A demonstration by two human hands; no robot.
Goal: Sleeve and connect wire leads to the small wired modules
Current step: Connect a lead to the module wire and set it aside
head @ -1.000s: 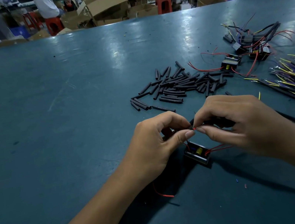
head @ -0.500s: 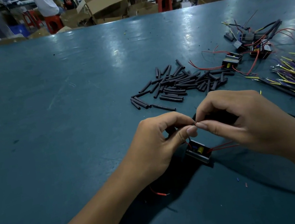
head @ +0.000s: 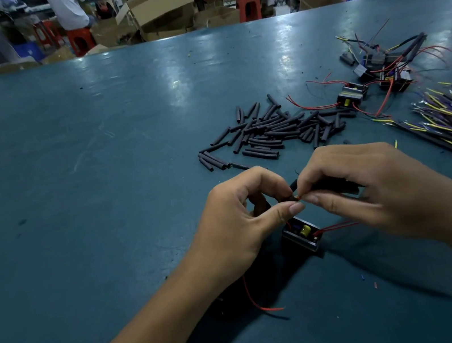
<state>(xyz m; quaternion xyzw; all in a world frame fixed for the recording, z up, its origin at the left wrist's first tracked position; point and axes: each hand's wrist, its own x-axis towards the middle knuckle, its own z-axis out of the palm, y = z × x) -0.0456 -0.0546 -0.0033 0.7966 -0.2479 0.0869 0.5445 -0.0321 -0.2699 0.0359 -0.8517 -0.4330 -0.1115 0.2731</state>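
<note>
Pinching red lead tip (head: pixel 298 197) between left hand (head: pixel 245 222) and right hand (head: pixel 371 191); now exposing less red than before, suggesting black sleeve (head: pixel 293 187) advancing above module (head: pixel 301 233).

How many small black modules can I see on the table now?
At least 3. One module lies just below the hands. A second sits right of the sleeve pile. A third is in the tangle at far right, where more may be hidden.
</note>
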